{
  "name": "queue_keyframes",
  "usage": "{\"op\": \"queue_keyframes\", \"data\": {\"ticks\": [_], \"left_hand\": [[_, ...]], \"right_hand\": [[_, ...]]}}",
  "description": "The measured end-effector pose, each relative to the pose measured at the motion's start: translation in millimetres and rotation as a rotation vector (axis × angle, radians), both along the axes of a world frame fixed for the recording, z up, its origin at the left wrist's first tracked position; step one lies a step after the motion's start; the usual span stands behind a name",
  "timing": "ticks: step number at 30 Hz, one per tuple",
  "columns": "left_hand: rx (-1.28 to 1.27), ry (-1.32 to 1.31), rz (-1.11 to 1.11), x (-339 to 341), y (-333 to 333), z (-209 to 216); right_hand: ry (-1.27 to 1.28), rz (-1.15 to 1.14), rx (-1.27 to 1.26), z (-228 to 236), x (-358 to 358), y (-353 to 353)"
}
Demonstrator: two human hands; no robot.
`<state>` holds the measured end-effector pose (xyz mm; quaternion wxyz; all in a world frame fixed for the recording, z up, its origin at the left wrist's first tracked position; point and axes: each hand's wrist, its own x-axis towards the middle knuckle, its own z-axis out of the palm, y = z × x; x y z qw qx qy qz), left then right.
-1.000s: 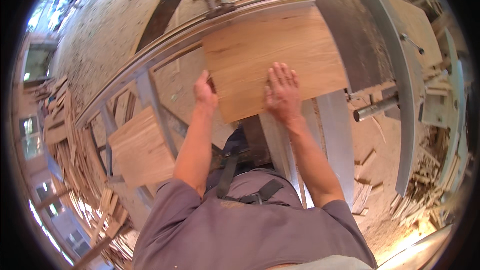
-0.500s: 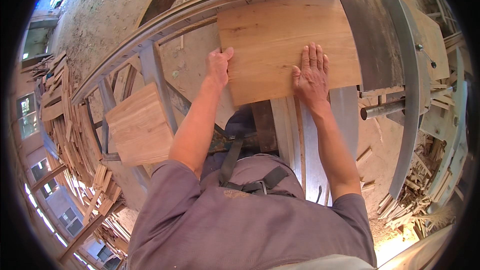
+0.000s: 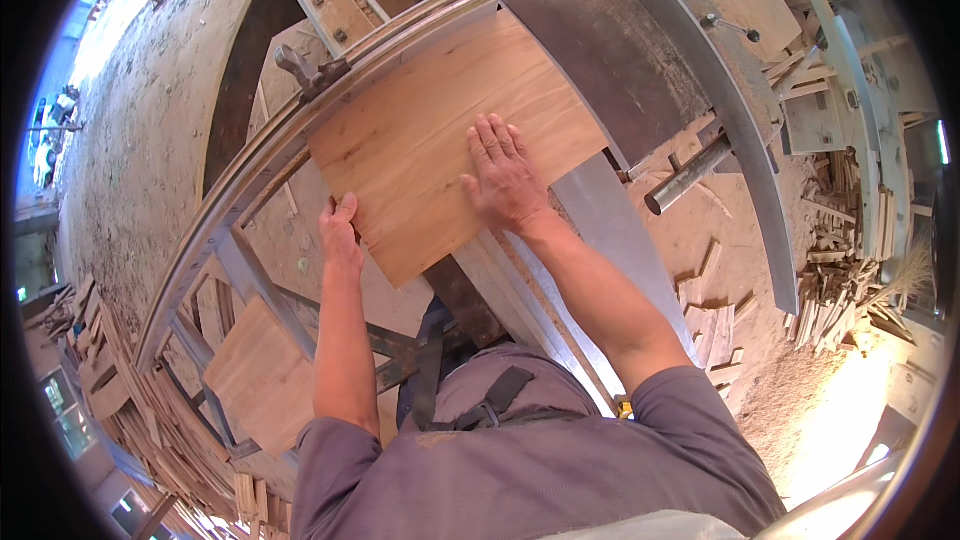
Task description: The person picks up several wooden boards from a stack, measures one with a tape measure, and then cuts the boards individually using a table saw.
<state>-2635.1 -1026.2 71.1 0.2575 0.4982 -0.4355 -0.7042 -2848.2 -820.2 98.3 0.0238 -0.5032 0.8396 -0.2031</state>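
A broad, flat wooden board lies on the saw table, its far edge along a long metal fence. My left hand grips the board's near left edge, thumb on top and the other fingers curled at the side, partly hidden. Flat on the board's top, toward its near right side, rests my right hand, with its fingers stretched forward and the thumb out to the side. Whether a blade stands under or beside the board cannot be seen.
A second wooden panel leans on the frame at my left. Right of the board are a dark metal plate, a long curved-looking metal rail and a round bar. Scrap wood piles lie on both sides.
The view has swung to the right, so the board, fence and table appear tilted and shifted left. Both hands keep their places on the board, the left gripping and the right flat.
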Motion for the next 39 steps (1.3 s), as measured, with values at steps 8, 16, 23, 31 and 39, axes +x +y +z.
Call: {"op": "queue_keyframes", "data": {"ticks": [8,16,23,31,39], "left_hand": [[-1.454,-0.796,0.210,-27,-137,16],[-1.169,-1.147,-0.414,-61,-231,31],[-1.240,-1.220,-0.325,-84,-246,20],[-1.496,-1.267,-0.321,-57,-287,-8],[-1.222,-1.223,-0.240,-69,-240,22]], "right_hand": [[-0.015,-0.011,-0.010,2,-8,-16],[-0.007,-0.006,-0.001,1,-20,-36],[-0.037,-0.024,-0.012,-1,-33,-56],[0.000,0.032,-0.007,-7,-42,-83],[0.108,0.040,-0.021,-13,-31,-67]]}}
